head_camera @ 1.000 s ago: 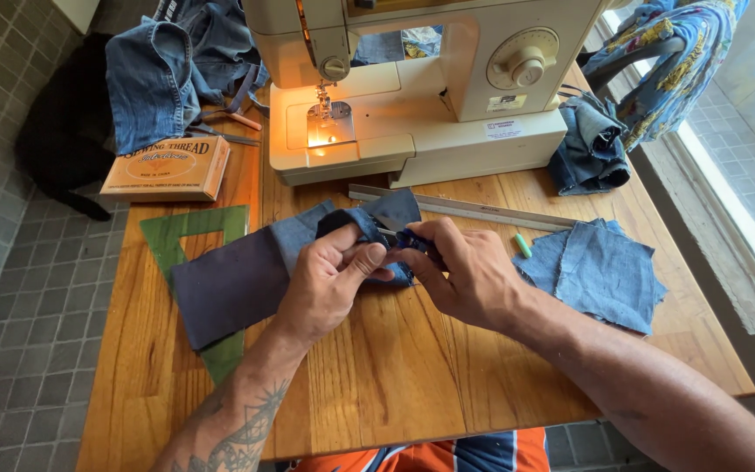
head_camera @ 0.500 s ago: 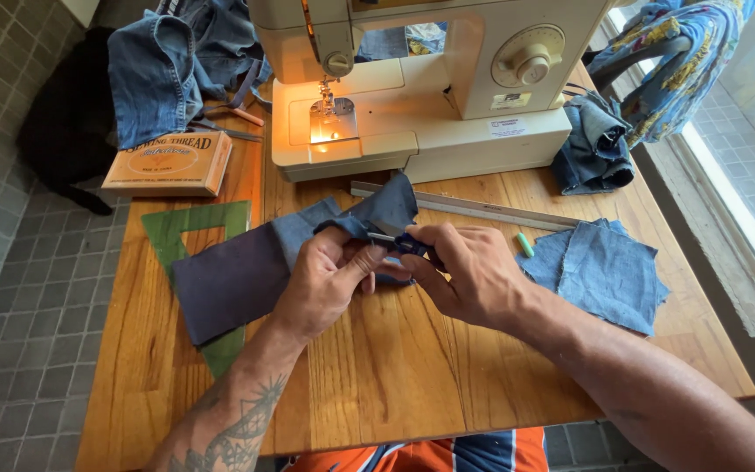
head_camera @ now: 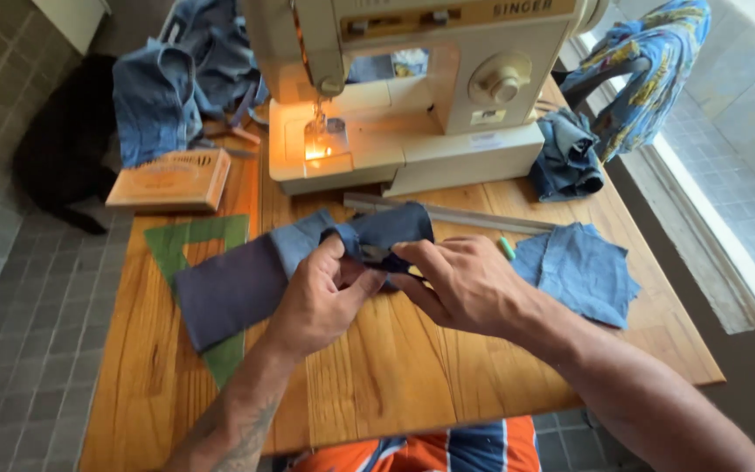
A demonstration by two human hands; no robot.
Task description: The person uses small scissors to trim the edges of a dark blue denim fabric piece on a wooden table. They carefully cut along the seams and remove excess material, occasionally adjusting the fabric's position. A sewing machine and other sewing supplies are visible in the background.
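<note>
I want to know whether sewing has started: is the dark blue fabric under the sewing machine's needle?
No, both the left hand and right hand hold the dark blue fabric over the wooden table, in front of the sewing machine.

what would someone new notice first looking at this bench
Two hands meet at the middle of the wooden table: the left hand and right hand pinch a folded piece of dark blue fabric, whose long end lies to the left over a green triangle ruler. Behind them a cream sewing machine stands with its needle lamp lit, and a loose denim patch lies to the right.
</note>
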